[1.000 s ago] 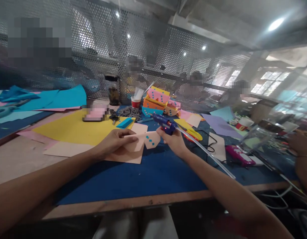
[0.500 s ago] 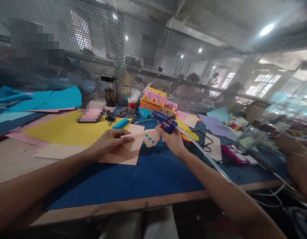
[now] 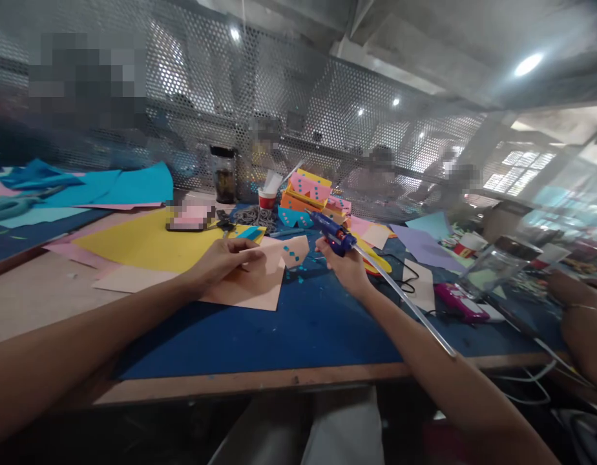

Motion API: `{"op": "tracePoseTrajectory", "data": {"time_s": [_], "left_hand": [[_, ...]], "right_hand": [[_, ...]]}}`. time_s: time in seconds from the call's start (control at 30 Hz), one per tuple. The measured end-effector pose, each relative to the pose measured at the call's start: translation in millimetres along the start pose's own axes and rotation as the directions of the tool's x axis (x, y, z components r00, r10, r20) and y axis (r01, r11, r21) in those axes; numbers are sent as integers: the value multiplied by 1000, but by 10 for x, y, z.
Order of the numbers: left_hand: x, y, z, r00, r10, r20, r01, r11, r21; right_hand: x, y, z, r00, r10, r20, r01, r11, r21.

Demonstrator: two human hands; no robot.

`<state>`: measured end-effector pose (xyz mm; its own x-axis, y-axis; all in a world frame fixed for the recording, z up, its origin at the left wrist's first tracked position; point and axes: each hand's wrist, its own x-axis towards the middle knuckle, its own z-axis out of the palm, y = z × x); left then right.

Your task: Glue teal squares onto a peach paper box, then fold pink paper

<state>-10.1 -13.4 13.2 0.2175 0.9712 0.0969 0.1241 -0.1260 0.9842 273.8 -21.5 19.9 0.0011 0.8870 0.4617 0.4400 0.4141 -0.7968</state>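
Observation:
My left hand [image 3: 219,259] is closed on a folded peach paper piece [image 3: 287,251] dotted with small blue squares, lifting it just above a larger peach sheet [image 3: 250,294]. My right hand [image 3: 344,266] grips a blue glue gun [image 3: 333,232]; its nozzle points up and left, a little to the right of the paper piece, and a long clear glue stick [image 3: 405,298] sticks out behind along my forearm. Small blue bits lie on the blue mat [image 3: 289,323] under the piece.
A yellow sheet [image 3: 148,242], cyan paper [image 3: 128,184], a dark jar [image 3: 224,174], a red cup [image 3: 266,199] and finished colourful paper boxes [image 3: 311,194] sit behind. Yellow scissors [image 3: 376,258], a pink tool [image 3: 460,302] and cables lie right. Another person's arm [image 3: 582,323] shows at the right edge.
My left hand has lifted the dotted paper piece a little higher and tilted it. The glue gun has drawn slightly away from it to the right.

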Motion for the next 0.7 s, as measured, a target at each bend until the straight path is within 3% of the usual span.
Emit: {"op": "tracePoseTrajectory", "data": {"time_s": [0.3,0.47,0.7], "left_hand": [[8,-39,-17,1000,1,-29,-2,1000,-29],[15,-63,-38,1000,0,-29,-1,999,-44],[8,-59,-19,1000,4,-12,-4,1000,-22]], "right_hand": [[-100,-130,-43,990,34,137,-37,999,22],[-101,-159,1,992,-18,123,7,996,93],[-119,-91,54,987,37,159,-52,995,89]]}}
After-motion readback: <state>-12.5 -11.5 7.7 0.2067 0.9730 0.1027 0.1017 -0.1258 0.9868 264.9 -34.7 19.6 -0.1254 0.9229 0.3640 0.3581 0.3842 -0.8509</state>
